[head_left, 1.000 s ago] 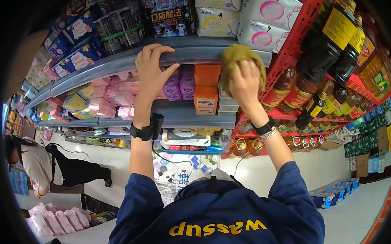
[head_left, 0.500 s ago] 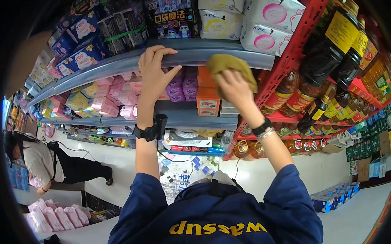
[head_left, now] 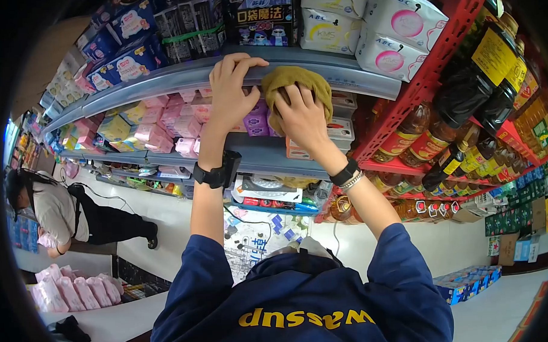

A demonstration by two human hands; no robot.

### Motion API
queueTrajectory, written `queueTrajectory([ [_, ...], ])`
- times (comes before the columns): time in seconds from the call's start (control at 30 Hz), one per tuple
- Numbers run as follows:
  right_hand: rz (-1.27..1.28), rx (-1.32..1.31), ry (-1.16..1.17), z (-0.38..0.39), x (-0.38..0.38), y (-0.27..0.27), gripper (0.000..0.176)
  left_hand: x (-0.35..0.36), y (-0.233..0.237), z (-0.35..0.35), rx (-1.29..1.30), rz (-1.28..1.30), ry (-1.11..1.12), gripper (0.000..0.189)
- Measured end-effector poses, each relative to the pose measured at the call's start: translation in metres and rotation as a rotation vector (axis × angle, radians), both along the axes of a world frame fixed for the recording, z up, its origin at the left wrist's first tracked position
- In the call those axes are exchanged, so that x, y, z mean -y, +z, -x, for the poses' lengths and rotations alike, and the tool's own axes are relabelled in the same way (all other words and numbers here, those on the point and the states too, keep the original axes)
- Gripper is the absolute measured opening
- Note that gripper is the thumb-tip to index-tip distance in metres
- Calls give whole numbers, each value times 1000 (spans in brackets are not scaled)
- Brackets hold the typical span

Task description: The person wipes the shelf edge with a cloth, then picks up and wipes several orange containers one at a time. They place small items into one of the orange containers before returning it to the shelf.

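Observation:
An olive-green cloth lies bunched against the grey front edge of the upper shelf. My right hand presses on the cloth with its fingers spread over it. To its left, my left hand rests its fingertips on the same shelf edge, thumb apart, holding nothing. White ABC packs and a dark box with Chinese lettering stand on the shelf above. Purple packs sit below, between my hands.
Red shelving with bottles of oil and dark sauce stands at the right. A person in a light shirt is at the left. Pink packs lie on a surface at the lower left.
My right hand and the cloth have moved left along the shelf edge, closer to my left hand. In the picture, the shelves and my left hand have shifted slightly right.

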State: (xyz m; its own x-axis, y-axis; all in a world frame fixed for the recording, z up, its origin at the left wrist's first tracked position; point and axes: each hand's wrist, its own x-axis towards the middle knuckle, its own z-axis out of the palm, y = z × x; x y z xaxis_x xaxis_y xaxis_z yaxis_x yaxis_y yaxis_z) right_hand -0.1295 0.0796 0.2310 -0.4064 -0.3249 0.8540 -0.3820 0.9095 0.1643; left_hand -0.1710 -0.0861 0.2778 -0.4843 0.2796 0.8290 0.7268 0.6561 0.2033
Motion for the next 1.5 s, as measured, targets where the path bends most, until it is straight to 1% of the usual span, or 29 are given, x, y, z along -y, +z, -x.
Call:
queueTrajectory([
  [0.1, -73, -45, -15, 5, -12, -7, 30, 10, 0, 4, 9, 22, -61, 49],
  [0.17, -99, -34, -107, -4, -37, -10, 31, 12, 2, 4, 20, 28, -93, 50],
  [0.23, -68, 2, -193, -9, -69, -23, 31, 12, 5, 2, 24, 11, -126, 49],
  [0.3, -91, -77, -272, -16, -95, -25, 34, 9, 5, 1, 23, 15, -99, 49],
  [0.33, -97, -113, -270, -17, -100, -26, 40, 7, 4, 0, 25, 16, -68, 49],
  [0.37, -100, -111, -269, -16, -100, -28, 40, 4, 4, -1, 27, 13, -67, 49],
  [0.43, 10, -88, -269, -19, -81, -22, 38, 0, 4, -4, 20, -16, -39, 49],
  [0.47, 47, -34, -222, -17, -71, -21, 41, -1, 3, -4, 20, -17, -42, 49],
  [0.5, 84, 58, -153, -13, -61, -22, 51, -1, 3, -3, 7, -17, -30, 49],
  [0.57, 59, 29, -50, -2, -34, -14, 49, -1, 2, -3, -4, -18, -16, 48],
  [0.63, 67, 74, 36, 3, -5, -2, 47, 0, 3, -2, 25, -27, -38, 45],
  [0.67, 67, 40, 75, 7, 7, 3, 47, 2, 3, -2, 24, -26, -38, 45],
  [0.73, 68, 0, 109, 13, 8, 8, 48, 4, 4, 1, 37, -22, -59, 42],
  [0.83, 53, -58, 53, 15, -5, 6, 48, 4, 5, -2, 35, -35, -72, 42],
  [0.9, 44, -54, -56, 9, -27, 2, 46, 4, 6, -3, 35, -31, -65, 42],
  [0.97, 78, -65, -143, 2, -52, -3, 40, 5, 4, -3, 36, -34, -55, 43],
  [1.03, 38, -85, -233, -5, -80, -6, 39, 5, 4, -1, 18, -18, -46, 44],
  [1.1, 77, -162, -314, -9, -99, -8, 33, 4, 4, -1, 13, -21, -35, 44],
  [1.13, 112, -165, -331, -11, -105, -9, 34, 4, 4, -2, 15, -13, -33, 43],
  [1.17, 107, -160, -328, -15, -111, -10, 40, 4, 4, -4, 15, -14, -30, 43],
  [1.23, 241, -87, -333, -26, -116, -13, 44, 1, 3, -9, 22, -10, -15, 42],
  [1.27, 378, -132, -306, -30, -122, -25, 44, -1, -1, -15, 30, -12, -19, 42],
  [1.3, 515, -179, -281, -33, -128, -38, 45, -5, -6, -24, -24, -62, 0, 40],
  [1.33, 914, -59, -83, -46, -132, -44, 46, -8, -11, -32, -82, -113, 19, 38],
  [1.37, 1044, -51, -9, -57, -138, -52, 50, -12, -20, -42, -80, -115, 12, 38],
  [1.43, 1090, -160, 49, -71, -145, -67, 51, -22, -54, -65, 70, -247, -32, 34],
  [1.47, 1069, -184, 81, -72, -153, -82, 56, -27, -74, -76, 216, -239, -90, 33],
  [1.5, 1067, -180, 79, -70, -162, -85, 56, -33, -97, -86, 358, -228, -147, 32],
])
